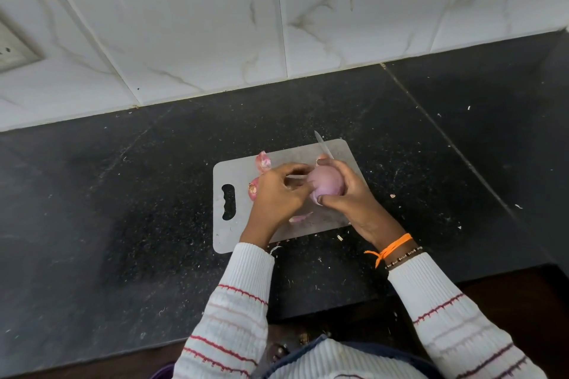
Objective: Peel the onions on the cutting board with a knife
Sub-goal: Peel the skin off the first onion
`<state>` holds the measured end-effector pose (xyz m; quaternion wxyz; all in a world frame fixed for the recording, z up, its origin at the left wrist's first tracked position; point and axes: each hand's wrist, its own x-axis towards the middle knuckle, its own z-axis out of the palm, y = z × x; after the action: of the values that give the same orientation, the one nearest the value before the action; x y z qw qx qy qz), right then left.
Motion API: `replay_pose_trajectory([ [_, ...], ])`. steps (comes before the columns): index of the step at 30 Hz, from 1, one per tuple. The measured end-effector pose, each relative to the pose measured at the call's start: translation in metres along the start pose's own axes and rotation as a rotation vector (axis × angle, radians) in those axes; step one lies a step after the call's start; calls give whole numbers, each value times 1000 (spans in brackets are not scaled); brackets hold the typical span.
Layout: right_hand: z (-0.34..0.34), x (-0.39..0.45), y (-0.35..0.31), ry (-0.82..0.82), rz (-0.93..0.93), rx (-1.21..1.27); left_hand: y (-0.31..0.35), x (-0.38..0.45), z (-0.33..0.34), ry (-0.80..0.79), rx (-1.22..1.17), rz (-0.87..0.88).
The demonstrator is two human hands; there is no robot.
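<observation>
A pale purple, mostly peeled onion [328,183] is held just above the translucent white cutting board [229,234]. My right hand [349,194] grips it from the right, thumb under and fingers over it. A knife blade [322,146] sticks out past that hand's fingers toward the wall; its handle is hidden. My left hand [277,194] pinches at the onion's left side, where a strip of skin shows. Behind the left hand a second onion [252,191] with red skin lies on the board, partly hidden.
Loose onion peels lie on the board, one at its far left edge [263,160] and one near the front [300,218]. The board sits on a black speckled counter [123,209] against a white tiled wall [200,40]. Small scraps dot the counter.
</observation>
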<state>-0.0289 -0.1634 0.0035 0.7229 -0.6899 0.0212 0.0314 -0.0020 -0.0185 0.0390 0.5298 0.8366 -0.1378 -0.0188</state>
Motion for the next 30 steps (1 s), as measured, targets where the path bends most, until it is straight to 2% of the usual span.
replay_pose_trajectory([
  [6, 1, 0, -1, -35, -33, -148, -2, 1, -4, -11, 76, 1],
  [12, 3, 0, -5, -20, -70, -250, 0, -2, 3, 21, 193, 79],
  [20, 3, 2, 5, -22, -50, -247, -4, -5, 11, 103, 131, -6],
  [30, 8, 3, 19, -60, 35, -151, -13, -5, 13, 106, 72, -88],
])
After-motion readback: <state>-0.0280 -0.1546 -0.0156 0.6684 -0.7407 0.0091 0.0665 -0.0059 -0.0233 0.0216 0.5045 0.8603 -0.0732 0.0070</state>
